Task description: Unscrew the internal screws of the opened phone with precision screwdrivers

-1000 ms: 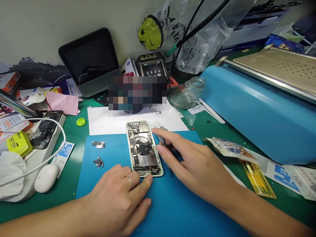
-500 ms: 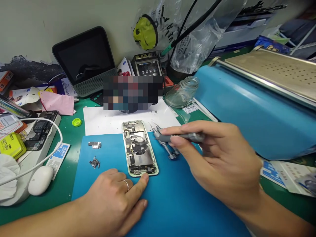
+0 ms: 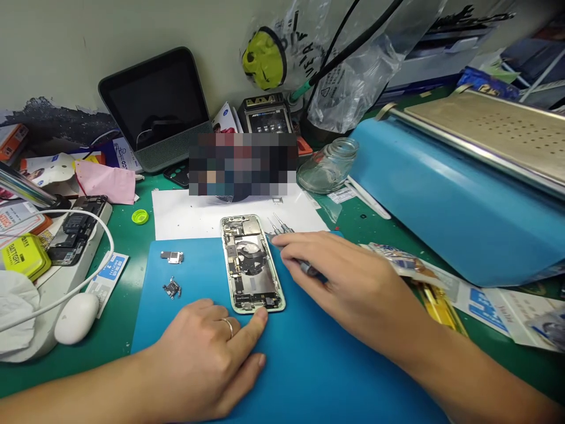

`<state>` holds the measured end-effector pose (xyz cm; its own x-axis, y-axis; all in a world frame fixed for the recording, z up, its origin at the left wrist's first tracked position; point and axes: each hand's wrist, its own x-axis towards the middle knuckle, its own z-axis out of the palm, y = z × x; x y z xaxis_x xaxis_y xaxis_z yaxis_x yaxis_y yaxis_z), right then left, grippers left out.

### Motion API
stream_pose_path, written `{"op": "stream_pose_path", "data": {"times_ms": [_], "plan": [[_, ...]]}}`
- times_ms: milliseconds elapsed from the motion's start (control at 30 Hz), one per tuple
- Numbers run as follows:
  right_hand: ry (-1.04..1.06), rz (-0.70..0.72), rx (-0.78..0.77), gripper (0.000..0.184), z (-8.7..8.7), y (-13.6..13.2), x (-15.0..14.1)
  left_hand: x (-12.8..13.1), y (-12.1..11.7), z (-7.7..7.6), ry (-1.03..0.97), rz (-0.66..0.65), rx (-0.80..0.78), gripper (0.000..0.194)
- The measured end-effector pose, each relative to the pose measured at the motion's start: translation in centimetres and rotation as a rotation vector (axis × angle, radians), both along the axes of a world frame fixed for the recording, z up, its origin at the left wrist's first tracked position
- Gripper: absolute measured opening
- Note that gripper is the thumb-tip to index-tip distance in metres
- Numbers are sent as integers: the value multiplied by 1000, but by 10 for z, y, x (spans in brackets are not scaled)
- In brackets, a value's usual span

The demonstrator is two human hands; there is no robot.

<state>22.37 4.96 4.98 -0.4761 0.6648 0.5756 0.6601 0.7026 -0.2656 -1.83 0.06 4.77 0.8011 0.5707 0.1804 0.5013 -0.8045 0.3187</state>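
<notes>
An opened smartphone [image 3: 260,282] lies on the blue mat [image 3: 145,318], its inner parts and a round black coil showing. My left hand [image 3: 212,359] rests below it, index fingertip on the phone's bottom edge, thumb apart and the other fingers curled. To the phone's right, my right hand [image 3: 344,277] has its fingers closed around a screwdriver [image 3: 311,269], mostly hidden by the hand. Thin tips of other screwdrivers [image 3: 282,224] stick out beyond my fingers. Two small metal phone parts, a bracket [image 3: 172,257] and a dark piece [image 3: 172,287], lie left of the phone.
White paper [image 3: 176,215] lies behind the mat, with a blurred dark object on it. A glass jar [image 3: 329,165] and a blue machine [image 3: 419,194] stand at the right. On the left are a green cap [image 3: 140,217], a white earphone case [image 3: 76,318] and another opened phone [image 3: 79,229].
My right hand has moved down and left with the screwdriver, turning palm down over the other screwdrivers beside the phone. My left hand keeps its fingertip on the phone.
</notes>
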Motion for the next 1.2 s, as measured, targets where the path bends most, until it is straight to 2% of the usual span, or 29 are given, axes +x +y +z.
{"op": "stream_pose_path", "data": {"times_ms": [233, 400, 500, 600, 733, 1000, 1200], "plan": [[-79, 55, -109, 16, -7, 1, -1, 0, 0, -1, 9, -5, -9, 39], [-38, 71, -157, 18, -6, 0, -2, 0, -1, 0, 5, -4, 1, 39], [7, 16, -148, 20, 1, 0, 0, 0, -1, 0, 7, -1, 2, 40], [11, -118, -144, 20, 7, 4, 4, 0, 0, 0, 7, 1, -5, 40], [-66, -243, -225, 20, 5, 10, 9, 0, 0, 0, -1, -1, -11, 39], [-41, -256, -358, 22, 2, 10, 10, 0, 0, 0, -4, -1, -13, 39], [-34, -265, -364, 26, 0, 10, 8, 1, 0, -1, -12, 5, 1, 39]]}}
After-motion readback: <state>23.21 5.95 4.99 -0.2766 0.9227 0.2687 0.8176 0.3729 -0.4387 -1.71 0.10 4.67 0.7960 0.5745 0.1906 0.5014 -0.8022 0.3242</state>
